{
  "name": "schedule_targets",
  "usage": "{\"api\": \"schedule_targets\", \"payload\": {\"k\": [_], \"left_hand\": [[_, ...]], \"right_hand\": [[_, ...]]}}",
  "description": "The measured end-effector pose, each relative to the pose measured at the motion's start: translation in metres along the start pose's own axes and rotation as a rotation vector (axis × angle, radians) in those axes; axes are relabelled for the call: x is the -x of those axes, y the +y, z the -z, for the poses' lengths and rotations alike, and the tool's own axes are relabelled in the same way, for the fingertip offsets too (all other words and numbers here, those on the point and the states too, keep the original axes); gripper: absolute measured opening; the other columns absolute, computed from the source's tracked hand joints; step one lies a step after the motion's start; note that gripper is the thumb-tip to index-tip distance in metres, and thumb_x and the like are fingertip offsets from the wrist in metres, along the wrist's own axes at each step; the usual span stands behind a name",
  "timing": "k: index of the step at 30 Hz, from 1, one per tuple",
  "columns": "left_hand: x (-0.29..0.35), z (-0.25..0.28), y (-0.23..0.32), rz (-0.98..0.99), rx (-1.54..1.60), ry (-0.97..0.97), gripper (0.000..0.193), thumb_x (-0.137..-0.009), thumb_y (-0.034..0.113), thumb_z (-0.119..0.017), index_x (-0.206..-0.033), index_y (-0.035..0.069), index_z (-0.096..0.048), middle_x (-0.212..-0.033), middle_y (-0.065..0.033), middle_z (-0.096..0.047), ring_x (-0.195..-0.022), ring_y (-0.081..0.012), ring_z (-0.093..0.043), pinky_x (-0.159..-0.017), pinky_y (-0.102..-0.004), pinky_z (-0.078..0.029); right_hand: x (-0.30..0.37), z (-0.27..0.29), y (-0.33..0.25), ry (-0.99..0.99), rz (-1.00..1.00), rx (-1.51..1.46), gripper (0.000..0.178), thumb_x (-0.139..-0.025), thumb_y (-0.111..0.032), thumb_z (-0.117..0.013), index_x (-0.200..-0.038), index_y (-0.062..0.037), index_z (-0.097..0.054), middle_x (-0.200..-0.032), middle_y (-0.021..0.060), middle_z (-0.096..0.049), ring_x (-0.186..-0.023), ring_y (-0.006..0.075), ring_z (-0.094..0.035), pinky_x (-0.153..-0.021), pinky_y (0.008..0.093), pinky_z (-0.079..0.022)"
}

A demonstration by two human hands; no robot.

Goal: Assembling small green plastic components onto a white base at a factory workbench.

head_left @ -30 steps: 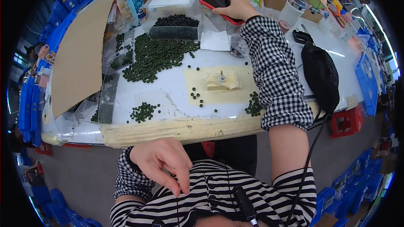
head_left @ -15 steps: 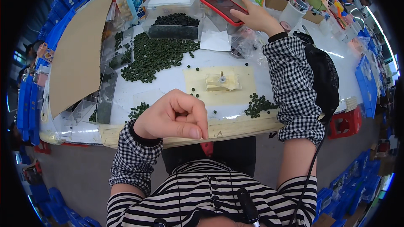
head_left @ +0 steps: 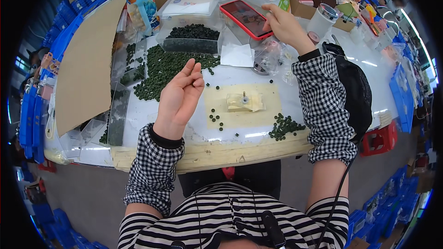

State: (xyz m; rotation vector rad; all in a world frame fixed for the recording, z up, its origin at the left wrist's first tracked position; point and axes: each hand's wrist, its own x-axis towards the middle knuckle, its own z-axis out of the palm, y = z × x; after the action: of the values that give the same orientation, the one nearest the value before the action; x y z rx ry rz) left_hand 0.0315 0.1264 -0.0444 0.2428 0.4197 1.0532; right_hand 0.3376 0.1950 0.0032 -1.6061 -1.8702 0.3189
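Sitting well left of the left hand (head_left: 181, 94) is a big tan cardboard sheet (head_left: 87, 64). A pile of tiny dark-green round pieces (head_left: 154, 71) lies just beyond that hand, which is half open, palm bare. Some free white tabletop (head_left: 240, 74) between the hands, cream-taped front edge (head_left: 240, 153) bodyward. The red-cased rectangular phone (head_left: 245, 18) touches the right hand's curled fingers (head_left: 273, 17); can't tell if it's gripped.

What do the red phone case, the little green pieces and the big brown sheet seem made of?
Red phone case: probably plastic or silicone, going by its smooth, evenly coloured rim. Green pieces: perhaps plastic, with a uniform colour and dull surface; too small to be sure. Brown sheet: likely cardboard, matte, with a ragged edge.
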Motion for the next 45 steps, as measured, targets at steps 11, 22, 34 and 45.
{"api": "schedule_targets", "payload": {"k": [11, 22, 34, 45], "left_hand": [[-0.002, -0.002, -0.009, 0.023, -0.081, 0.033, 0.018, -0.096, 0.018, -0.054, -0.105, 0.003, -0.055, -0.084, -0.0003, -0.057, -0.056, -0.0017, -0.037, -0.049, -0.0162, -0.032], [-0.002, -0.003, -0.010, 0.004, -0.209, 0.022, 0.026, -0.095, 0.017, -0.055, -0.115, 0.001, -0.055, -0.084, 0.0001, -0.056, -0.058, -0.0024, -0.036, -0.052, -0.0161, -0.033], [-0.001, -0.001, -0.012, -0.022, -0.236, 0.023, 0.016, -0.093, 0.013, -0.058, -0.105, 0.002, -0.058, -0.089, -0.0025, -0.061, -0.058, -0.0023, -0.038, -0.052, -0.0162, -0.033], [-0.002, -0.001, -0.011, -0.029, -0.226, 0.022, 0.022, -0.092, 0.013, -0.058, -0.111, 0.001, -0.056, -0.091, -0.0043, -0.060, -0.060, -0.0025, -0.038, -0.053, -0.0161, -0.034]], "right_hand": [[-0.015, -0.018, 0.017, 0.099, 0.106, -0.127, 0.045, -0.098, -0.018, -0.037, -0.140, -0.0019, -0.033, -0.101, 0.0112, -0.067, -0.097, 0.0194, -0.061, -0.089, 0.0312, -0.044], [-0.007, -0.017, 0.012, 0.195, 0.081, -0.060, 0.043, -0.098, -0.021, -0.037, -0.137, -0.0023, -0.038, -0.084, 0.0049, -0.070, -0.082, 0.0160, -0.061, -0.080, 0.0303, -0.046], [-0.006, -0.022, 0.009, 0.202, 0.139, 0.062, 0.040, -0.097, -0.018, -0.038, -0.133, -0.0028, -0.043, -0.081, 0.0079, -0.069, -0.079, 0.0210, -0.064, -0.076, 0.0322, -0.048], [-0.007, -0.018, 0.009, 0.355, 0.114, -0.016, 0.036, -0.095, -0.017, -0.040, -0.127, -0.0022, -0.048, -0.076, 0.0086, -0.069, -0.076, 0.0253, -0.065, -0.073, 0.0360, -0.048]]}}
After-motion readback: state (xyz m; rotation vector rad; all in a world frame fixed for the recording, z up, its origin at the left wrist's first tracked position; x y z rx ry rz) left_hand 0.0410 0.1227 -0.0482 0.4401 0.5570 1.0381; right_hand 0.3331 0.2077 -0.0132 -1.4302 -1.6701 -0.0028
